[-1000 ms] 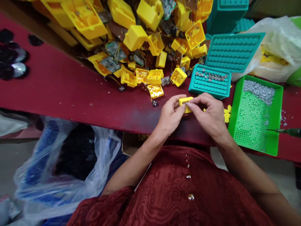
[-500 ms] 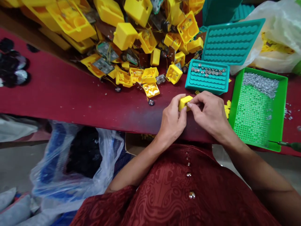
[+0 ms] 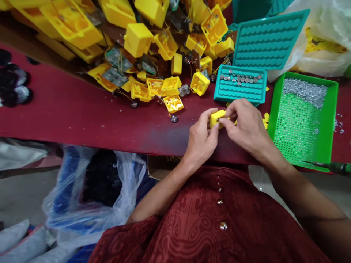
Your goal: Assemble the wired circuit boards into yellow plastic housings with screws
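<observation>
My left hand is closed around a small yellow plastic casing, thumb on the near side and fingers behind it. At the casing's right side, my right hand has thumb and forefinger pinched against its open face. Whatever small thing those fingertips hold is hidden. Just beyond the hands stands a teal tray with rows of round silver button cells. Some yellow plastic bits lie by my right wrist.
Yellow casings with wires and circuit boards are heaped at the back left. A green basket of small screws stands on the right, a screwdriver over its near edge. Below the table's left side is a plastic-lined blue crate.
Both hands stay at the casing. My right hand has shifted slightly, its fingertips still pinched at the open face. The camera view has moved a little.
</observation>
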Available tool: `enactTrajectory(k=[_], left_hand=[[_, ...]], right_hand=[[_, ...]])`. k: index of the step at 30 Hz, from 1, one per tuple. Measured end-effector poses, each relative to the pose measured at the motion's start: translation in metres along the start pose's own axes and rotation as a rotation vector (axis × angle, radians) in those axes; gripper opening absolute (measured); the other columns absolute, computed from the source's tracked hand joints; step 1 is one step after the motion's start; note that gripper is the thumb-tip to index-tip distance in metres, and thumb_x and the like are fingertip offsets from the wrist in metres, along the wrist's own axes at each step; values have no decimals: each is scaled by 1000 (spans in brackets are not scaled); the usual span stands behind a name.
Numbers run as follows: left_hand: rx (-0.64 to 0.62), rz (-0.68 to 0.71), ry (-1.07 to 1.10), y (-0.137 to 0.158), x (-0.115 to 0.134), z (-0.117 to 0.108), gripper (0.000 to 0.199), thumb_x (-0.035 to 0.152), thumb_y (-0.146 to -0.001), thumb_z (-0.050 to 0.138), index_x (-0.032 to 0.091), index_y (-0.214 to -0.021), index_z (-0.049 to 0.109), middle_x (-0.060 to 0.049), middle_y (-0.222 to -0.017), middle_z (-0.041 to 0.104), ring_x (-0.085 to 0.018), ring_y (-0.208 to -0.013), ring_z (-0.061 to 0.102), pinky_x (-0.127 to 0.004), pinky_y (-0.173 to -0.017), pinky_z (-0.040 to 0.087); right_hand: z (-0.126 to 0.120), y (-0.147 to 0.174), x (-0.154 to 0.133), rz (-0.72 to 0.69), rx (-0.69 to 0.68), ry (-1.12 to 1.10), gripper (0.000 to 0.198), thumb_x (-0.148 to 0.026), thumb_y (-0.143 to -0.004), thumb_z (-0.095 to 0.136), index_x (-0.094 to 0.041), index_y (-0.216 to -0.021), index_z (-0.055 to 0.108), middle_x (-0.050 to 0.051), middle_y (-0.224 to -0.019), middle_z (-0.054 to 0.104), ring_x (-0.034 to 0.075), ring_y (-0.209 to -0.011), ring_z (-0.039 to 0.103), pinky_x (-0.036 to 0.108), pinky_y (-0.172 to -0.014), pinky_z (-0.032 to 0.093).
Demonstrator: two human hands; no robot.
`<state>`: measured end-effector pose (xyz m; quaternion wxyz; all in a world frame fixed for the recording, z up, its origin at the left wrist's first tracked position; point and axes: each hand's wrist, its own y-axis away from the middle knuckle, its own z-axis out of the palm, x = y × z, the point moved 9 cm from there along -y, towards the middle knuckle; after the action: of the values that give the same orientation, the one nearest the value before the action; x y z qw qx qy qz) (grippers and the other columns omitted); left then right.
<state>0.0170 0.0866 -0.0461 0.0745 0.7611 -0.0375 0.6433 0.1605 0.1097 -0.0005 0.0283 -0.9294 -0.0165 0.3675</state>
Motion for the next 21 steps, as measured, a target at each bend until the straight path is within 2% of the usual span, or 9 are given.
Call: enactTrajectory(k=[3,6,9,12,15,18,21], left_hand=[[-50,-9,78,2,1,2,37,28,-98,67,22,-134,64,-8,-126,80,-21,-109,77,-35,-101,60],[-114,3,212,1,5,3,37,33,-97,70,23,-132,63,-8,-129,80,-21,-114,77,-34,-103,60],[-173,-28,354,-2,7,4,41,42,-95,75,23,-130,65,-9,-132,80,-23,-123,76,-35,-106,61],[-180,-80,451,-8,5,3,47,46,-92,80,22,-129,66,-10,-130,81,-24,-123,77,-35,-106,62],[-171,-124,506,-9,4,5,45,42,-90,84,21,-127,68,-9,-130,81,-23,-120,78,-33,-103,63],[-180,-177,577,-6,3,11,45,37,-85,88,21,-123,71,-8,-125,83,-20,-112,80,-28,-98,64],[-188,-300,650,0,-3,17,49,36,-81,92,19,-121,72,-9,-122,84,-20,-110,80,-26,-92,65]], right_hand=[[1,-8,22,137,-74,-118,38,-25,-69,89,-19,-88,57,-1,-81,62,12,-72,54,28,-68,41],[9,-7,35,234,-210,-325,46,-35,-67,95,-19,-90,58,-2,-78,62,11,-68,56,25,-60,43],[8,1,34,253,-241,-459,54,-51,-66,97,-18,-94,66,0,-81,68,10,-67,58,25,-59,47],[12,14,23,243,-293,-558,59,-66,-68,92,-15,-91,73,4,-84,71,11,-69,60,25,-62,50],[16,23,14,239,-316,-669,56,-66,-72,90,-14,-87,76,4,-81,70,11,-69,59,25,-64,52],[15,31,15,256,-280,-668,54,-65,-73,89,-14,-87,77,3,-75,69,10,-66,57,23,-61,48],[9,42,18,231,-276,-531,52,-66,-82,81,-14,-88,79,4,-73,70,11,-62,58,23,-57,43]])
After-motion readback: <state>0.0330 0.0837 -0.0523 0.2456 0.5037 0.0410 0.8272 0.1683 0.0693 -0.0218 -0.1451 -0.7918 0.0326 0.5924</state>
